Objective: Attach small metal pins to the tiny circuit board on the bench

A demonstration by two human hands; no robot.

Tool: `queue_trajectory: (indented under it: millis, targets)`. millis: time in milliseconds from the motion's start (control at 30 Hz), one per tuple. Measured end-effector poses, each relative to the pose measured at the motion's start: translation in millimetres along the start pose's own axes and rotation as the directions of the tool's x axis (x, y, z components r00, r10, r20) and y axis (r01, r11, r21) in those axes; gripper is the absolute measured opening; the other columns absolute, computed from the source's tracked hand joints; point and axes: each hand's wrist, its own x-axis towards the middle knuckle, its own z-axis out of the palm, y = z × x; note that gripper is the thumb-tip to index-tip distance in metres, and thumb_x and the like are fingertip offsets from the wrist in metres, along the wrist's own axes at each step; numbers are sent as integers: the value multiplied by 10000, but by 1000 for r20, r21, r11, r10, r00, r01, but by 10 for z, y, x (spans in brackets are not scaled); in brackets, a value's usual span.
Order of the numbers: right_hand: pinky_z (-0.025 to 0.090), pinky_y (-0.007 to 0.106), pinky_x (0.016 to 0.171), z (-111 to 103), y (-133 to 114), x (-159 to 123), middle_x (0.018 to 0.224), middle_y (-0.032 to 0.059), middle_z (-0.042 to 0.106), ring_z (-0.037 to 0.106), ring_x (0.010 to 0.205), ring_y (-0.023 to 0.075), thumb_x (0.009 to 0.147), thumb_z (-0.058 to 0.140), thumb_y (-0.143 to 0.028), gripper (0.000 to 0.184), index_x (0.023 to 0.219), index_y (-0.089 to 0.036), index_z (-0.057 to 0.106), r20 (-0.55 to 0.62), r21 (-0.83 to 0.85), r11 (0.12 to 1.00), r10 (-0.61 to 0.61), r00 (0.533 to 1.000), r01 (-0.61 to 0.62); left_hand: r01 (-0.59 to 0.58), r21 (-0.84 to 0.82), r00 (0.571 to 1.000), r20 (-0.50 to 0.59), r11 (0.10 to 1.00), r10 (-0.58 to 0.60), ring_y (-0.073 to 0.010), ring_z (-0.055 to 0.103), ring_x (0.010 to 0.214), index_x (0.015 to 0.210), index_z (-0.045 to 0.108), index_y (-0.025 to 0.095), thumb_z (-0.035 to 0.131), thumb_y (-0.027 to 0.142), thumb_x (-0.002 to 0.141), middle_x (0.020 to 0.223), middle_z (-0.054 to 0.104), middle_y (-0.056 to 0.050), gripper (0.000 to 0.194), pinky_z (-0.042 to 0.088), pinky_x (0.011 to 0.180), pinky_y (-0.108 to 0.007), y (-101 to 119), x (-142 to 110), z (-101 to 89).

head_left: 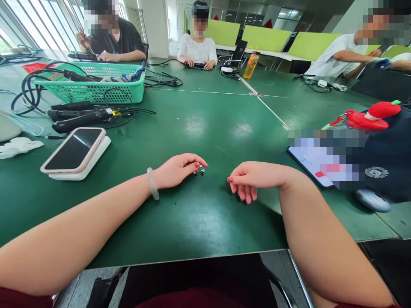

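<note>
a small metal piece (202, 170) is pinched between thumb and forefinger of the left hand (175, 172), exposed at their tips; to their right, the right hand (253, 174) is held apart, fingers loosely bent, unclenched.

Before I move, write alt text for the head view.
Left hand holding a small metallic piece at a green table, right hand apart with curled fingers and nothing visible in its grasp. A phone and basket lie to the left, a mouse to the right.

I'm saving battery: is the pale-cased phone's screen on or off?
Off, it seems: the phone shows only dark glass with a bright reflection.
</note>
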Motion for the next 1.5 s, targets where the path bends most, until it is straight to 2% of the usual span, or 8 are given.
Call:
queue_trajectory:
  millis: [133, 267, 467, 667, 967, 1100, 1233, 1500]
  targets:
    - [509, 261, 567, 98, -52, 121, 741, 30, 669, 633, 591, 132, 836, 545, -438, 265, 845, -176, 575, -80, 34, 974, -222, 972, 225, 17, -174, 998, 58, 985, -7, -149, 603, 856, 1025, 615, 155, 486, 306, 884, 878, 639, -48, 244, 468, 892, -357, 24, -15, 24]
    - [450, 237, 594, 189, -118, 329, 727, -16, 595, 540, 603, 89, 837, 544, -334, 165, 865, -182, 601, -311, -24, 896, -428, 849, 443, 19, -395, 999, 35, 919, -6, -152, 605, 839, 1025, 605, 158, 547, 364, 858, 836, 627, -45, 271, 481, 885, -360, -10, -9, 19]
    - [400, 241, 680, 270, -124, 524, 864, -8, 565, 486, 669, 80, 744, 683, -183, 212, 953, -218, 679, -498, -448, 819, -561, 661, 358, -30, -160, 983, -181, 987, 1, -137, 568, 789, 1033, 639, 166, 519, 376, 872, 883, 650, -45, 290, 467, 760, -287, -78, 35, -53]
    - [395, 246, 718, 300, -165, 596, 852, 3, 582, 515, 736, 100, 793, 652, -179, 39, 754, -183, 656, -502, -533, 783, -598, 624, 321, 36, 35, 984, -176, 999, -29, -99, 479, 568, 954, 650, 168, 482, 362, 883, 792, 669, -24, 266, 425, 573, -243, -49, 31, -68]
    - [467, 268, 680, 308, -200, 485, 814, 3, 635, 569, 720, 123, 825, 545, -191, 179, 905, -227, 702, -717, -268, 846, -495, 491, 460, 0, -205, 982, -184, 979, -38, -157, 668, 810, 1089, 565, 150, 560, 210, 814, 961, 643, -66, 282, 532, 785, -335, -123, 57, -14]
    - [505, 274, 644, 331, -212, 528, 742, 5, 648, 589, 632, 110, 825, 526, -199, 174, 876, -199, 692, -724, -22, 837, -391, 568, 547, -9, -171, 983, -183, 985, -22, -167, 673, 805, 1098, 573, 156, 580, 204, 794, 917, 644, -55, 307, 539, 808, -360, -126, 41, -10]
    - [538, 283, 644, 344, -215, 582, 663, 1, 658, 619, 598, 112, 776, 621, -285, 152, 862, -167, 664, -670, 251, 723, -350, 654, 644, -85, 86, 968, -227, 993, 103, -157, 634, 764, 1105, 606, 189, 633, 285, 785, 819, 659, -14, 336, 525, 803, -345, -92, 10, -13]
    - [503, 243, 583, 375, -251, 564, 601, -17, 620, 574, 554, 95, 737, 650, -331, 176, 784, -164, 625, -687, 233, 735, -339, 643, 636, -135, 363, 943, -239, 922, 233, -172, 640, 842, 1126, 624, 231, 637, 304, 805, 866, 701, 0, 329, 476, 843, -326, -10, -38, -30]
